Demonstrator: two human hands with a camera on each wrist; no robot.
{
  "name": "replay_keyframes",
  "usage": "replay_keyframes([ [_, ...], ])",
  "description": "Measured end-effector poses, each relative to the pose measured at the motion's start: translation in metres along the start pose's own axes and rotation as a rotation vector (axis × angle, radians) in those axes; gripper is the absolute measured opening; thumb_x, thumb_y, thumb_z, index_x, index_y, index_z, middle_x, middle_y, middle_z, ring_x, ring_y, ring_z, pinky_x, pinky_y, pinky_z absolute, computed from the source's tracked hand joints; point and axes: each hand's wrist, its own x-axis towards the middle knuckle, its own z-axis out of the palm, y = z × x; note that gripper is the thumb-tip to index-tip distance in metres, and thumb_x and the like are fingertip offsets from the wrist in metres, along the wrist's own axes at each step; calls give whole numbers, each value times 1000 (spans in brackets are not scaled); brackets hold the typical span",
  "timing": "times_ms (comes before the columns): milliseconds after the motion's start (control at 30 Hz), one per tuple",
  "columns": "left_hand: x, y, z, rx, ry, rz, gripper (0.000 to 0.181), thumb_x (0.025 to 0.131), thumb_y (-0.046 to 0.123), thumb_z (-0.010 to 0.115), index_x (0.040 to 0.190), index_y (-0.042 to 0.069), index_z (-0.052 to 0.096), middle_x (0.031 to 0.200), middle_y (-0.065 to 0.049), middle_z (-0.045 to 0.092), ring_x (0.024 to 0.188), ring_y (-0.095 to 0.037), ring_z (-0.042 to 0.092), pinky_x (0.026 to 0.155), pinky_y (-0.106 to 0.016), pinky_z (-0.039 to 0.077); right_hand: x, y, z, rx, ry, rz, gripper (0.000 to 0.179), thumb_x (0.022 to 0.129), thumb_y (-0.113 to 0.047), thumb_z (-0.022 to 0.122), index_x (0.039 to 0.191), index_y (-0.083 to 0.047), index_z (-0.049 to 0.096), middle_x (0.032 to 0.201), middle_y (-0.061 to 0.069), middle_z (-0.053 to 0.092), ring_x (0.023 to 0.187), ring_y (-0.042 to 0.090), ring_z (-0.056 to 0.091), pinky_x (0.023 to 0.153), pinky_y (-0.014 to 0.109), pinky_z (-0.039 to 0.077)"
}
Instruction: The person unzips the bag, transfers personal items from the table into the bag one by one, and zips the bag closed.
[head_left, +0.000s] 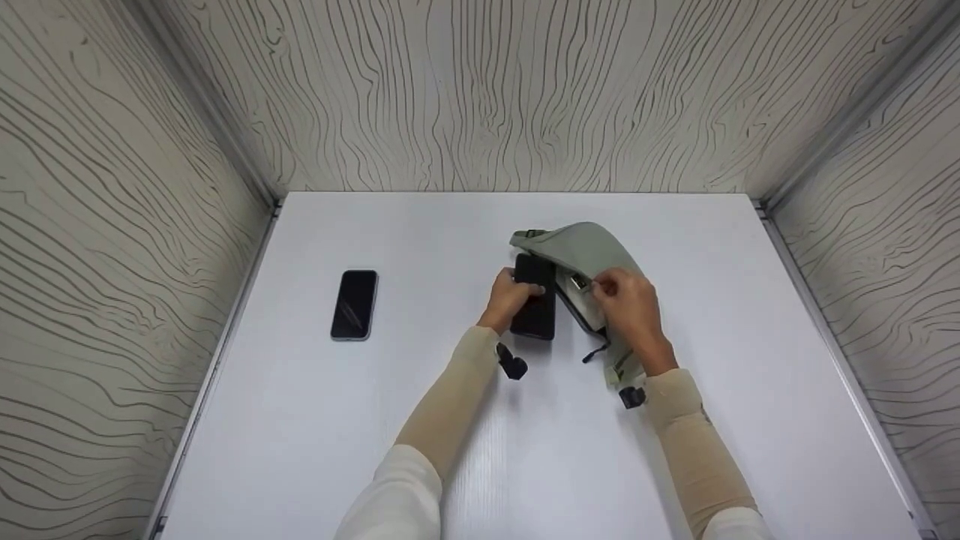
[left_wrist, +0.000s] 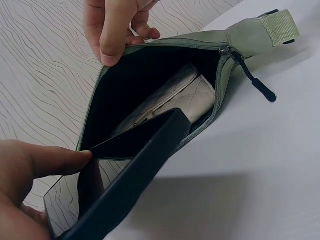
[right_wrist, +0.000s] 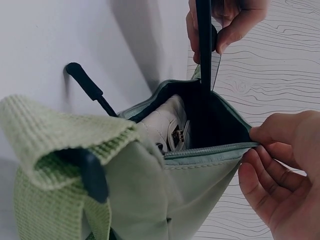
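My left hand (head_left: 507, 298) grips a black smartphone (head_left: 534, 319), its thumb lying across the glossy screen. The phone's far end reaches into the mouth of a sage-green waist bag (head_left: 589, 244), as the left wrist view shows. With thumb and fingertips my right hand (head_left: 631, 304) pinches the zippered edge of the bag, and the mouth gapes wide. Inside lies a beige quilted wallet (left_wrist: 195, 100) with a metal clasp (right_wrist: 177, 136), against the dark lining. A black zipper pull (left_wrist: 257, 87) hangs from the end of the opening.
On the white table (head_left: 420, 247), a second smartphone (head_left: 354, 305) lies screen up, to the left of the hands. The bag's webbing strap (right_wrist: 65, 145) loops close to the right wrist camera. Wood-grain patterned panels (head_left: 495, 97) enclose the table at the back and both sides.
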Motion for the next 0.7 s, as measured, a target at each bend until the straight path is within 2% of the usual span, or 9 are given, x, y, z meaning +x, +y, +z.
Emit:
replay_keyframes([
  [200, -1, -1, 0, -29, -1, 13, 55, 92, 14, 72, 141, -2, 54, 133, -18, 64, 119, -30, 64, 112, -47, 50, 0, 0, 0, 3, 4, -3, 7, 95, -6, 77, 98, 0, 79, 90, 16, 76, 80, 29, 71, 70, 42, 54],
  [433, -3, 1, 0, -96, -30, 0, 54, 94, 14, 71, 142, -1, 52, 129, -17, 66, 115, -29, 67, 108, -46, 53, -1, 1, 1, 4, 3, -11, 7, 95, -6, 76, 96, 0, 79, 89, 15, 75, 80, 28, 70, 71, 41, 53],
  [700, -2, 3, 3, -98, -18, -6, 53, 95, 12, 68, 143, -4, 51, 132, -19, 64, 117, -29, 67, 109, -45, 53, 0, 1, 2, -1, 12, -13, 7, 94, -7, 77, 96, 0, 79, 88, 15, 75, 79, 28, 69, 71, 41, 53],
])
